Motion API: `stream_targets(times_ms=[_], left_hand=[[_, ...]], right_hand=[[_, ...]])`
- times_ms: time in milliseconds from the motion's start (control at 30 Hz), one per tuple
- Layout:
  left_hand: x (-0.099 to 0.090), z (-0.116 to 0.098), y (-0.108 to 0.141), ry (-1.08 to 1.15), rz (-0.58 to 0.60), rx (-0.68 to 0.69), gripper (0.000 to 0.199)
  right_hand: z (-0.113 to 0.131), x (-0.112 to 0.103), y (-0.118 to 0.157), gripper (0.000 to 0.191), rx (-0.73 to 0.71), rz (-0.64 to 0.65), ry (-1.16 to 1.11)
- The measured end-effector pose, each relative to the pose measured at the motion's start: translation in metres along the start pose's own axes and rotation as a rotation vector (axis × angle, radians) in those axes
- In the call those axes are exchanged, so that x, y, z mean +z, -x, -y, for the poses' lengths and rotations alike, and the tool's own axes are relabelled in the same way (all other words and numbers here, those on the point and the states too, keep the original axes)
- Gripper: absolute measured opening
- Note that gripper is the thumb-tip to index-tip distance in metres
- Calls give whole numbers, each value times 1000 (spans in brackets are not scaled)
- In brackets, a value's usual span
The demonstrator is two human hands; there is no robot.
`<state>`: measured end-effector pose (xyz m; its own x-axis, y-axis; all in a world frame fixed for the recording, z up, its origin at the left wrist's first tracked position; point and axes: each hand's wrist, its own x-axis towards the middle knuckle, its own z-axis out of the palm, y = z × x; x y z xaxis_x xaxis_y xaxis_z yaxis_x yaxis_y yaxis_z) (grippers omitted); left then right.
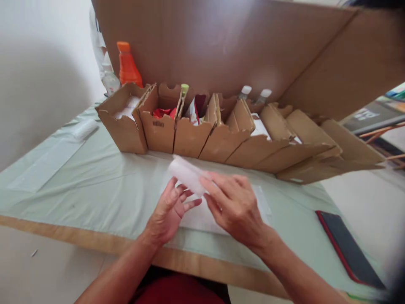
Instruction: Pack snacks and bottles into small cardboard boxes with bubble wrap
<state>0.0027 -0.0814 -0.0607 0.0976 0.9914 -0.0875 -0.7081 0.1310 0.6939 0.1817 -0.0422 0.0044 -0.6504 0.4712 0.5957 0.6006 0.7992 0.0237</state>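
My right hand [236, 207] grips one end of a white wrapped roll [186, 174], slightly blurred, with its fingers over the top. The roll is tilted, its free end pointing up and left; what is inside it cannot be seen. Just under that free end is my left hand [172, 209], palm up with the fingers spread; whether a fingertip touches the roll I cannot tell. A pale, see-through plastic sheet [199, 219] lies flat on the table below both hands, partly covered by them.
Several cardboard bins [191, 137] stand in a row across the back, with packets in some. Behind them are an orange bottle [128, 65] and a tall cardboard panel [202, 46]. A clear plastic strip with a rolled end [50, 158] lies left, a phone [348, 247] right, on the green cloth [120, 194].
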Motion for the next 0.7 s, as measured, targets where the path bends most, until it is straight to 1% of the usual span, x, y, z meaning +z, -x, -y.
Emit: stream_targets(times_ms=[67,133,233,300,333,367,433,467,500,533,567,600,633,700], left_hand=[[6,5,10,76,-23,-54,72],[8,13,19,89,-44,-108,69],[1,22,31,83,-67,-136,72],[-8,21,37,16,-92,-118,75],[-12,18,38,-60,-101,-84,77],[-16,13,40,-168,-103,-22,78],[-22,-2,41,-446,-60,148,81],[-22,-10,41,-592,-15,229,83],[-21,-17,41,-720,43,276,86],[-18,-23,42,-817,115,273,89],[-15,-26,43,-873,191,214,91],[-12,-26,45,-886,263,107,91],[-9,-24,48,-854,322,-27,88],[-7,-12,55,-705,405,-323,73]], right_hand=[[20,3,32,48,88,7,-141],[33,-1,55,55,229,-44,-284],[43,-15,78,59,468,-163,-456],[48,-24,87,60,568,-231,-544],[50,-28,88,60,577,-244,-580],[53,-31,88,58,556,-241,-607],[58,-36,84,51,458,-208,-648],[61,-37,81,47,399,-188,-675],[62,-38,77,42,345,-179,-709],[64,-39,74,40,303,-182,-750],[64,-39,72,38,281,-192,-799],[64,-40,72,39,283,-207,-846],[63,-41,73,41,306,-232,-887],[60,-44,79,45,409,-299,-933]])
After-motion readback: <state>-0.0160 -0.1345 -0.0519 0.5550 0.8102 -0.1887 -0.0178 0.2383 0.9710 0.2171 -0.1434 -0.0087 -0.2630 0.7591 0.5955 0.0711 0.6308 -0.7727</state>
